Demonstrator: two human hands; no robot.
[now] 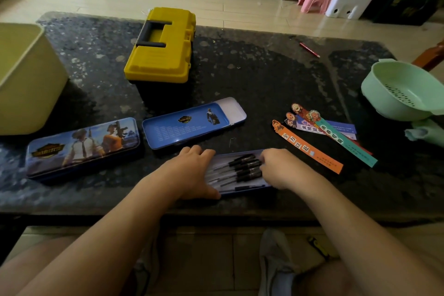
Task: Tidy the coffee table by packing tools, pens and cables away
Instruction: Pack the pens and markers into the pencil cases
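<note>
Holding the tray: left hand [192, 170], low centre of the head view, spans the left end of the one open pen tray [242, 192]; thumb along the near rim, fingers bent over the far rim.
Right hand: right hand [280, 168] sits at the tray's right end, fingers bent down together onto the pen ends; whether they pinch one I cannot tell.
Pens: about six black pens [247, 170] lie side by side in the tray, between the two hands.
Tins: one closed pencil tin [81, 146] at lower left; one empty blue tin half [189, 125] just beyond the hands.
Toolbox: one yellow toolbox [161, 48], lid down, upper centre.
Pencil: one red pencil [310, 50] alone, upper right.
Bookmarks: about five paper bookmarks [310, 149] fanned right of the tray.
Others: one green colander [406, 91] at the right edge, one pale yellow bin [24, 74] at the left edge.
Surface: all on one dark speckled table [264, 79].
</note>
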